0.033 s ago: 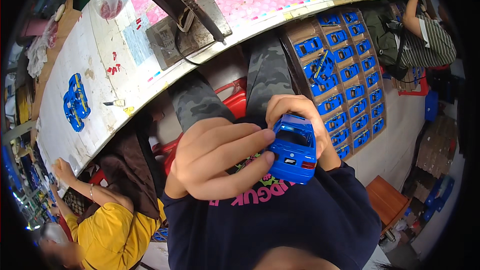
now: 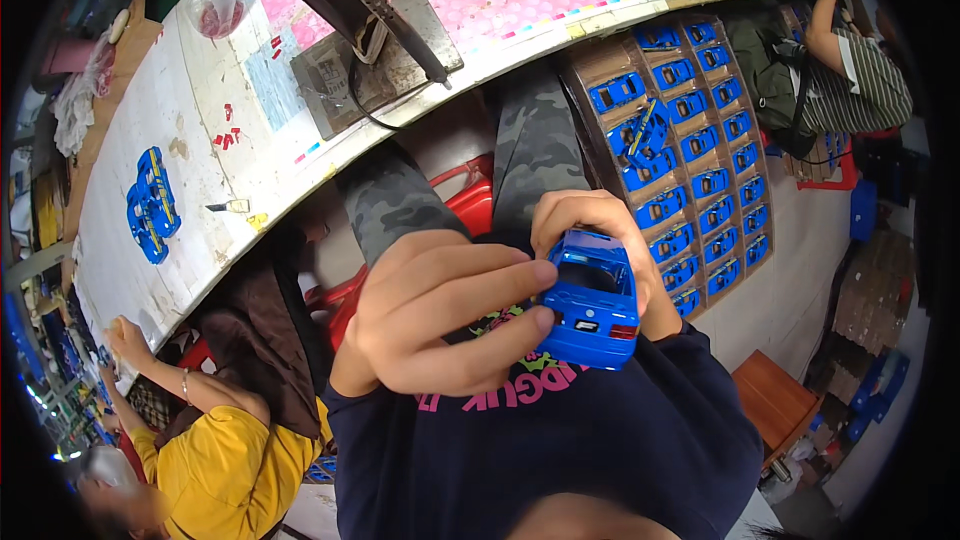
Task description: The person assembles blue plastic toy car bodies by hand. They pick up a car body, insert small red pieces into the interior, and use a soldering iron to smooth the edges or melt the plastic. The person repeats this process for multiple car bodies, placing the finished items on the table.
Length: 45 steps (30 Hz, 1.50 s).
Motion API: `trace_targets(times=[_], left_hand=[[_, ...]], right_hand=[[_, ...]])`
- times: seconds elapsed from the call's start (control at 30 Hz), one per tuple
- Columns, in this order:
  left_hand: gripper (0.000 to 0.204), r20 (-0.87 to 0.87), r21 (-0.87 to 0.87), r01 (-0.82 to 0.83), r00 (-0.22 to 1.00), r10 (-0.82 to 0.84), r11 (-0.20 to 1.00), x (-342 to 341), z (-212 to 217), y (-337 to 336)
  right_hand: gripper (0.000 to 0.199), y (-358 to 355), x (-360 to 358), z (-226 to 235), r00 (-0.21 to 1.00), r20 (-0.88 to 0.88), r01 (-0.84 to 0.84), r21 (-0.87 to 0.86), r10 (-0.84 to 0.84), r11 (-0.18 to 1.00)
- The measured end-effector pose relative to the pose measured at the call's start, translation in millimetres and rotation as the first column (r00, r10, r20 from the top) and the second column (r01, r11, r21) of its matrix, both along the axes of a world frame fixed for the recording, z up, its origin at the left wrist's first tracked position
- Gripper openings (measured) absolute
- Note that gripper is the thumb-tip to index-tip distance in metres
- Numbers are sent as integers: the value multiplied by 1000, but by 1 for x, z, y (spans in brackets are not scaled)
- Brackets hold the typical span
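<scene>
A blue toy car body (image 2: 597, 325) is held in front of my chest, its rear end toward me. The rear window opening has no pane visible in it. My right hand (image 2: 600, 220) wraps around the far end and right side of the body. From the left, my left hand (image 2: 440, 315) pinches the rear left corner, with fingertips touching the edge by the left tail light. That corner is covered by the fingers, so any small part there cannot be seen. A red tail light shows on the right side of the rear.
On the left of the white table (image 2: 110, 200) lie blue car bodies (image 2: 152, 205), small red parts (image 2: 228, 127) and a cutter knife (image 2: 230, 206). A metal press (image 2: 375, 60) stands ahead. At right, a brown tray (image 2: 690, 175) holds rows of blue cars. A yellow-shirted co-worker (image 2: 225, 455) sits left.
The car body has shifted and turned very slightly to the right, showing a little more of its right tail light. Both hands keep nearly the same hold.
</scene>
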<state>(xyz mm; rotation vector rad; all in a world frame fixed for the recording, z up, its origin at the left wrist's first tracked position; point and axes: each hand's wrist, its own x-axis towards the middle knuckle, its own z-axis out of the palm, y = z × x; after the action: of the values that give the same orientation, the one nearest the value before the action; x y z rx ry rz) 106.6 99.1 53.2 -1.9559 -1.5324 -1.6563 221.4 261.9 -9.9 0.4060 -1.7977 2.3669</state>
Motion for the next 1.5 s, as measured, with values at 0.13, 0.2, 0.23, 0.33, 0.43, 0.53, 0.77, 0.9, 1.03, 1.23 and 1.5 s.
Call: trace_targets(times=[0.13, 0.2, 0.23, 0.33, 0.43, 0.53, 0.77, 0.9, 1.03, 1.23, 1.5], left_hand=[[32, 327, 44, 168, 929, -173, 985, 11, -12, 5], [35, 385, 42, 177, 905, -180, 983, 14, -10, 7], [37, 414, 41, 181, 892, -181, 983, 16, -10, 8], [41, 437, 46, 164, 884, -167, 985, 20, -11, 7], [42, 392, 9, 146, 909, -138, 989, 20, -6, 12], [37, 365, 23, 92, 926, -94, 996, 22, -9, 12], [27, 110, 55, 29, 993, -35, 998, 17, -13, 12], [29, 169, 42, -20, 986, 12, 999, 21, -29, 12], [33, 348, -184, -136, 917, 193, 974, 21, -55, -1], [14, 776, -414, -262, 400, 488, 872, 42, -121, -5], [22, 920, -335, -236, 129, 371, 912, 36, -123, 15]], right_hand=[[78, -2, -3, -1, 999, -28, -31, -45, 30, 999], [78, 1, -4, 1, 999, -32, -33, -6, 33, 999], [78, 2, -4, 1, 999, -35, -27, -2, 27, 1000], [79, -1, -3, 1, 999, -43, 0, -2, 0, 1000], [80, 0, -3, 1, 998, -52, 33, -48, -36, 998], [80, 0, -3, -2, 998, -51, 28, -40, -30, 999], [78, 1, -5, -9, 999, -24, -29, -60, 27, 998], [77, 6, -5, -23, 987, 45, -149, -92, 154, 985], [77, 4, 18, -22, 846, 530, 58, -201, 59, 978], [95, 15, 3, -48, 866, 434, 0, -494, 246, 870], [67, 12, -29, -27, 873, 451, 284, -161, -185, 945]])
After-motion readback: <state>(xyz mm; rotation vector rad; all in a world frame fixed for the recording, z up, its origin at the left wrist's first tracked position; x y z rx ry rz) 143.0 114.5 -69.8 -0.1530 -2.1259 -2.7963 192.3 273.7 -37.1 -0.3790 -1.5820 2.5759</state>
